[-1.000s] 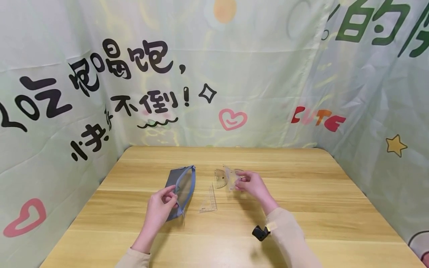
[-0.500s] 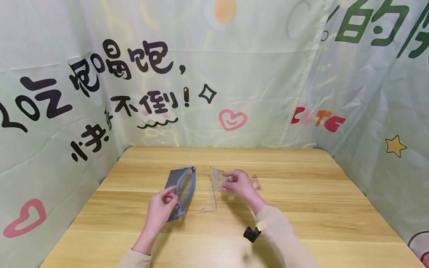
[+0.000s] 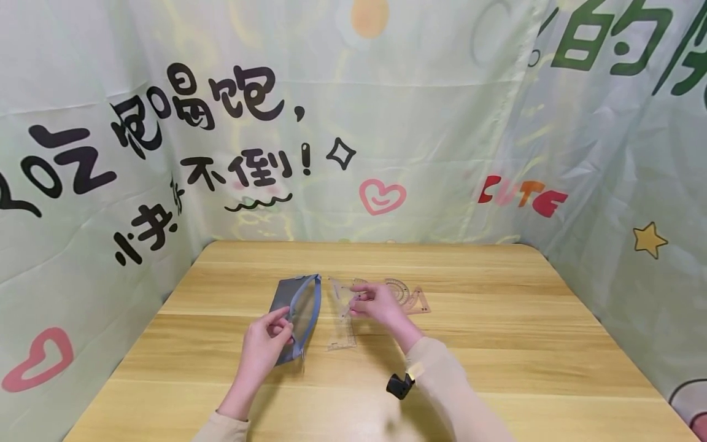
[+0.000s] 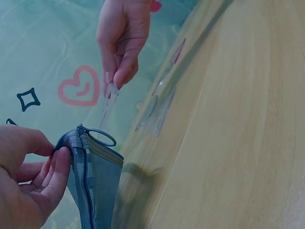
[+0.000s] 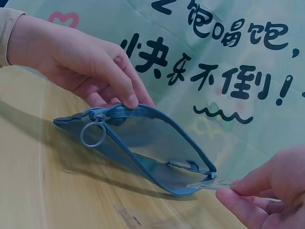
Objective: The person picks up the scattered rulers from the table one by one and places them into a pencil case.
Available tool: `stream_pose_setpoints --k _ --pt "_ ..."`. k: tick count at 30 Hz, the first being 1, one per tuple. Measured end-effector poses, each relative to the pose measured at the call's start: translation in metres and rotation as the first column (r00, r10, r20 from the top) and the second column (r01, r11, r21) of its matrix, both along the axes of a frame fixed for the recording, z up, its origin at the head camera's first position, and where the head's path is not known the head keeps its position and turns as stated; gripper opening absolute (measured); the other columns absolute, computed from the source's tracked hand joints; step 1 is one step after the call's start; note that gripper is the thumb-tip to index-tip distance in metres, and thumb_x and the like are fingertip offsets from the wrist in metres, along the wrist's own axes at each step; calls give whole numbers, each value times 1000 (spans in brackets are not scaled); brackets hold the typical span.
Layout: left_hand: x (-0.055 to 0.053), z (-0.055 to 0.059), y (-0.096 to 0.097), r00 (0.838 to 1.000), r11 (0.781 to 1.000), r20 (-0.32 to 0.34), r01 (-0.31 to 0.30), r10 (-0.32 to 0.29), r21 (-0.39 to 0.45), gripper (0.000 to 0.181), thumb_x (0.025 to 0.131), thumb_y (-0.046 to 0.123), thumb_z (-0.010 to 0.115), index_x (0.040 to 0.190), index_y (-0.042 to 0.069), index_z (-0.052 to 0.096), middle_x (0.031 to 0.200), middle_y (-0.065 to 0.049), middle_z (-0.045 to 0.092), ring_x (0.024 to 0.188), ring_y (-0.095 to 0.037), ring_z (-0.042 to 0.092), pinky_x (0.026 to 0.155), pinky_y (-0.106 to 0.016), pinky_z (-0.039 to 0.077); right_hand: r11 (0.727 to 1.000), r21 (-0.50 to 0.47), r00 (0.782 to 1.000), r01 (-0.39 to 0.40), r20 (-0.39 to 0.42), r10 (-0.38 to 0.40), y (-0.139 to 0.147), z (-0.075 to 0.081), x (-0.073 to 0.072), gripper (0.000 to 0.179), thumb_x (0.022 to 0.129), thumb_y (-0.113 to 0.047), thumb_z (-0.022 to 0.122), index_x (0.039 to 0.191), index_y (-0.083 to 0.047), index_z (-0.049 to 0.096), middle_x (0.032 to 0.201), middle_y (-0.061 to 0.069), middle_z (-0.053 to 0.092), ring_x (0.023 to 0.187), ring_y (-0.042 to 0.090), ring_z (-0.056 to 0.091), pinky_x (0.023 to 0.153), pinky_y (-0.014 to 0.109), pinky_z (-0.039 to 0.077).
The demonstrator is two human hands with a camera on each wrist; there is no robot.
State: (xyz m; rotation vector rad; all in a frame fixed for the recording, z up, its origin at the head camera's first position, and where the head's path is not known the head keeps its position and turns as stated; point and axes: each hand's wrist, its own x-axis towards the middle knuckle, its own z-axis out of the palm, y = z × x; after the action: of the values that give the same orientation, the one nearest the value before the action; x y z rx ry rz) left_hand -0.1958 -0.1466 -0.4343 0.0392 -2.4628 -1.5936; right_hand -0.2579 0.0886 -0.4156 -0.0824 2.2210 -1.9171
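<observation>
My left hand (image 3: 266, 336) pinches the rim of a blue zip pouch (image 3: 283, 296) and holds it tilted with its mouth gaping to the right. In the right wrist view, the zip's ring pull (image 5: 93, 134) hangs at the near end. Between thumb and fingers, my right hand (image 3: 380, 307) pinches a clear set square (image 3: 337, 293). Seen edge-on in the right wrist view, the held set square (image 5: 206, 185) overlaps the far end of the pouch's mouth. A second clear set square (image 3: 350, 341) lies on the table between the hands.
Behind my right hand, a clear protractor (image 3: 399, 286) and a small pinkish set square (image 3: 421, 303) lie on the wooden table (image 3: 497, 344). A black device (image 3: 400, 386) is fixed at the right sleeve. Printed curtains (image 3: 431, 135) hang behind the table.
My right hand has moved left toward the pouch, carrying the set square. The protractor and pinkish set square have come into view behind it. My left hand and the pouch stay nearly still.
</observation>
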Motion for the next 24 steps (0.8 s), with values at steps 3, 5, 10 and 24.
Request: stream_pose_setpoints --k 3,5,10,24 --pt "0 0 0 1000 1000 1 -3 3 1 39 87 -3 66 125 -7 63 88 -14 66 67 -4 60 61 -15 59 1000 1 1000 -10 -3 10 -5 0 -1 43 88 9 63 131 8 57 95 15 61 79 16 69 80 28 64" --pt "0 1 0 1000 1000 3 -3 3 2 39 87 -3 66 126 -7 63 88 -14 66 67 -4 60 61 -15 59 1000 2 1000 -23 -7 23 -8 0 -1 43 88 9 63 130 8 56 97 16 61 78 15 68 80 28 64" --pt "0 2 0 1000 1000 8 0 0 7 39 87 -3 66 125 -7 63 88 -14 66 66 -5 61 61 -15 59 999 -13 999 -43 -9 43 -16 -2 -2 43 87 9 64 130 9 56 97 15 59 76 14 68 82 31 64" --pt "1 6 1 1000 1000 13 4 -5 29 38 87 -2 67 125 -6 63 85 -13 66 65 -4 61 60 -16 59 995 -69 996 -74 34 77 -31 -3 -10 45 87 10 63 132 9 55 93 10 56 77 13 68 82 27 63"
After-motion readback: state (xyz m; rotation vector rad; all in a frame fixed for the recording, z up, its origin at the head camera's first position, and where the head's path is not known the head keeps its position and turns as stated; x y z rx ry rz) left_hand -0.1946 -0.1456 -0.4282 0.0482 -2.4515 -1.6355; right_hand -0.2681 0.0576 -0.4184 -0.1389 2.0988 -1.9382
